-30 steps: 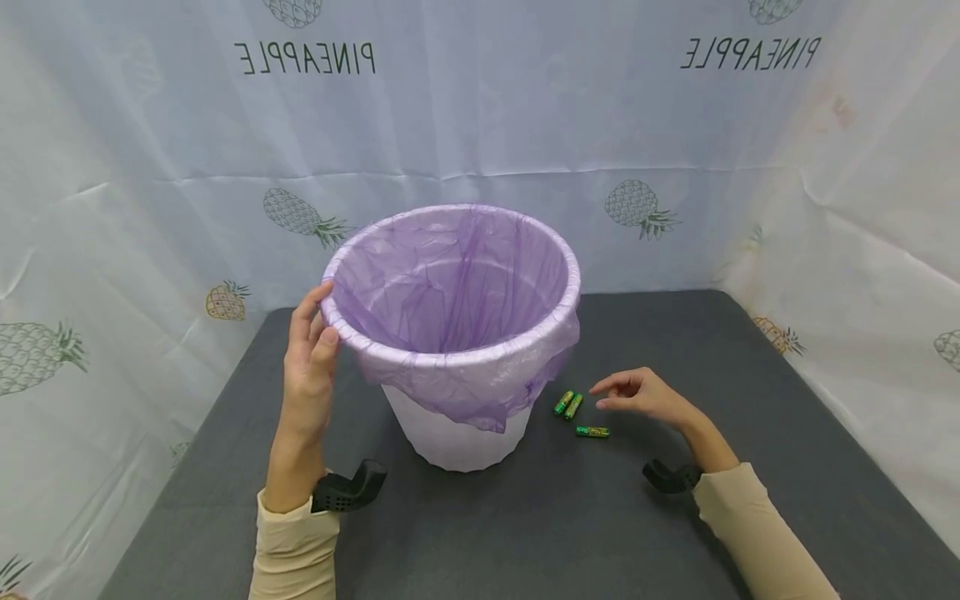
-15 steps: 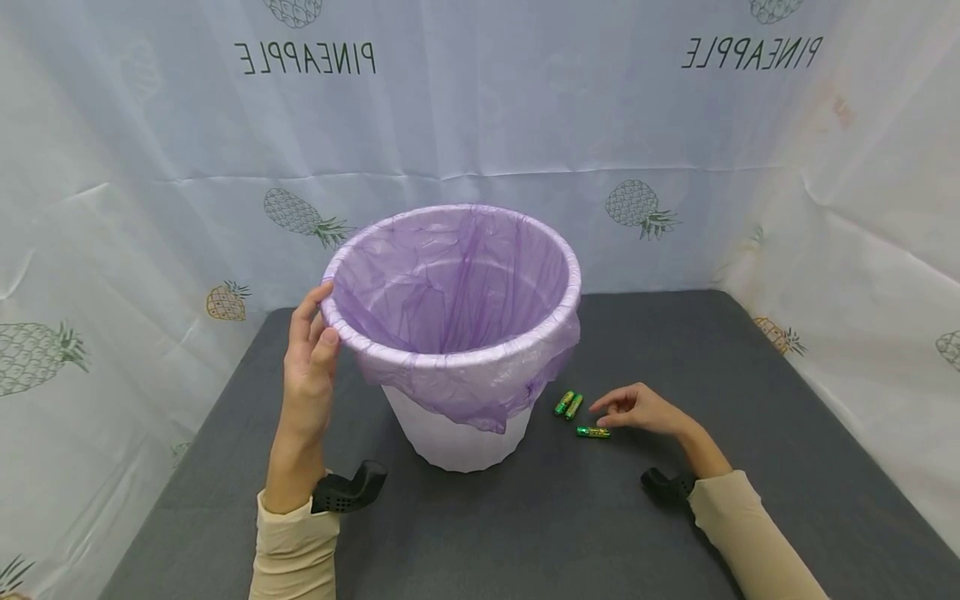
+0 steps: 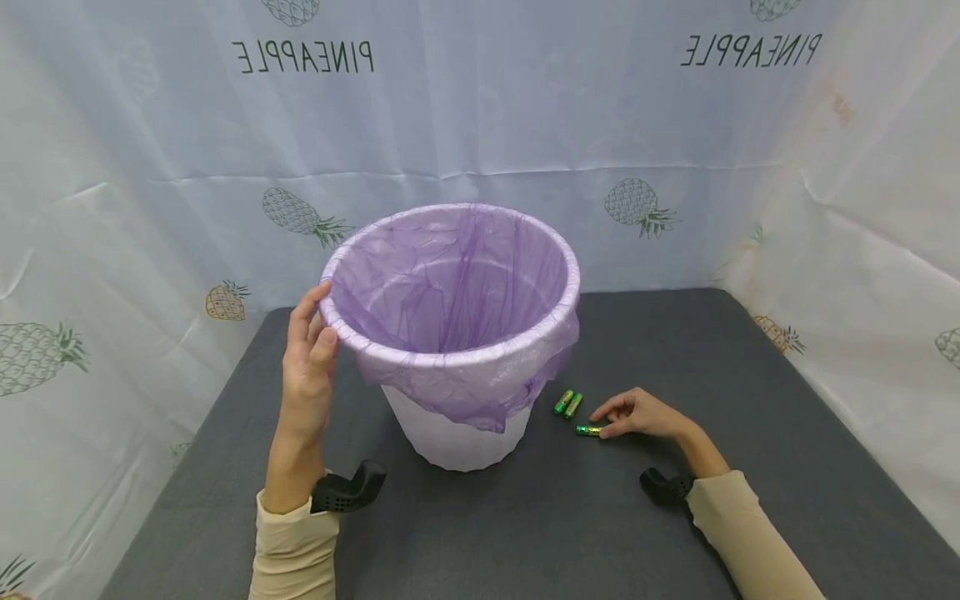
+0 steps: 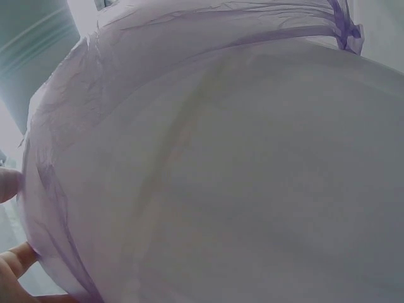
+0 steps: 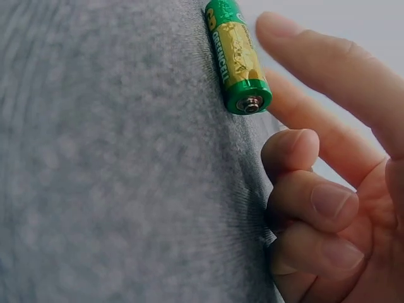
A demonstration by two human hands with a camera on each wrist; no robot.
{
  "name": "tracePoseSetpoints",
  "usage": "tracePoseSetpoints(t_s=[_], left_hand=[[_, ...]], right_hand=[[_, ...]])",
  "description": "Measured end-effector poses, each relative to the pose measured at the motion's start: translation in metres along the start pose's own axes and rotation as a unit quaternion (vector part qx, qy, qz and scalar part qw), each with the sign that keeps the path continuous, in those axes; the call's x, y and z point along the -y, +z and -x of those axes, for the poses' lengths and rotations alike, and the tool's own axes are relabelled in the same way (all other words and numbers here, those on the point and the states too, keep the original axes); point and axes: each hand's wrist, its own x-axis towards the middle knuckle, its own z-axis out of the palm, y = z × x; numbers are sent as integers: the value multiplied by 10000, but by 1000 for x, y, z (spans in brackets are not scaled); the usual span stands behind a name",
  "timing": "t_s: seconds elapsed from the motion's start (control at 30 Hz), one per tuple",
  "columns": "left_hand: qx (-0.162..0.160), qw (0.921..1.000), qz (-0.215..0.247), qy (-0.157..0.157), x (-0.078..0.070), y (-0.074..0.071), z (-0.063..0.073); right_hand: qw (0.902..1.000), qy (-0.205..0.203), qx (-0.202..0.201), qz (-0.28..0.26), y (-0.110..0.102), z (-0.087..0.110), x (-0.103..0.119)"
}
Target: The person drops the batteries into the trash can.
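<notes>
A white bin (image 3: 457, 446) lined with a thin purple bag (image 3: 465, 383) stands upright on the dark table. My left hand (image 3: 307, 371) rests thumb and fingertips against the left of its rim; in the left wrist view the fingertips touch the bag's outside. At the right, my right hand (image 3: 637, 414) is low over the table, its thumb and forefinger at a green and gold battery (image 3: 588, 431). In the right wrist view this battery (image 5: 238, 60) lies on the cloth beside the extended fingers, with no clear pinch; the other fingers are curled. Two more batteries (image 3: 568, 404) lie beyond it.
A dark grey cloth covers the table (image 3: 480, 533). Pale curtains with pineapple prints (image 3: 641, 207) hang behind and at both sides. The tall bin occupies the middle of the table, and black wrist cameras (image 3: 348, 487) sit on both wrists.
My right hand has come down and slightly toward me, from beside the pair of batteries to the nearest single battery. The left hand and the bin have stayed in place.
</notes>
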Motion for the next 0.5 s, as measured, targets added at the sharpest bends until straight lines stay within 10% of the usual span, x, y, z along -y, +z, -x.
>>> tracePoseSetpoints(t_s=[0.5], left_hand=[[-5,10000,-15,-9,1,0,0]], right_hand=[[9992,-180,344,72,-1,-2,-4]])
